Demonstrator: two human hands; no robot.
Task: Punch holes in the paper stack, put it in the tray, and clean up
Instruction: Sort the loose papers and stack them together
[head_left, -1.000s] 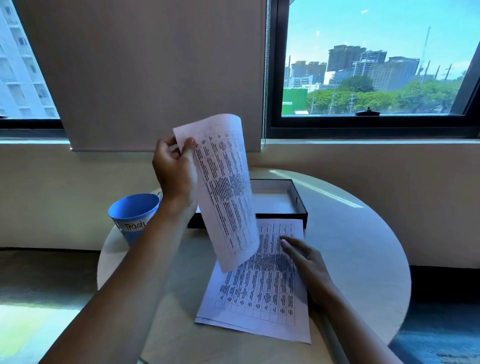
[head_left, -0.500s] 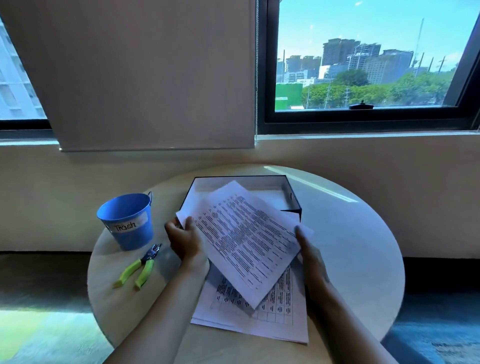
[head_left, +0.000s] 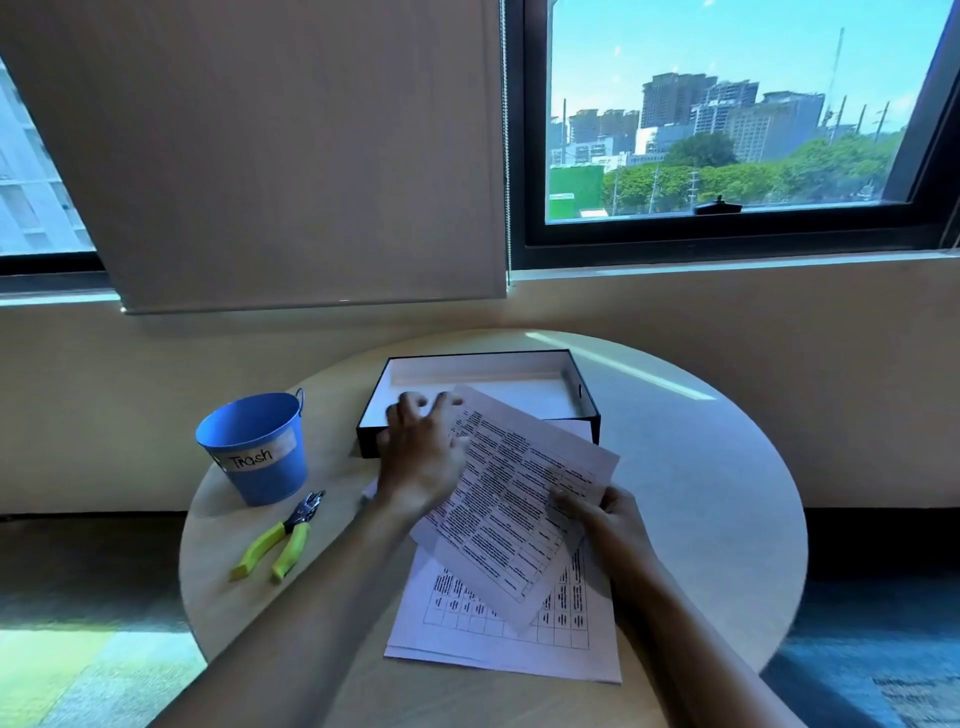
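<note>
A loose white printed sheet (head_left: 514, 499) is held askew above the white printed paper stack (head_left: 493, 634) lying on the round pale tabletop (head_left: 701, 493), its right edge pinched by the right hand (head_left: 608, 519). The left hand (head_left: 421, 457), blurred, is spread over its left edge, just before the shallow black tray (head_left: 592, 415).

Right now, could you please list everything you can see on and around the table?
table: one, pale, round, under the window
tray: one, black with white inside, back centre of table
bucket: one, blue, labelled Trash, table's left
punch: one, green handles, in front of bucket
stack: one, white printed, front centre
sheet: one, white printed, skewed above stack
blind: one, beige, upper left
window: one, dark frame, upper right
left hand: fingers spread, blurred, at sheet's left edge
right hand: pinches sheet's right edge
</note>
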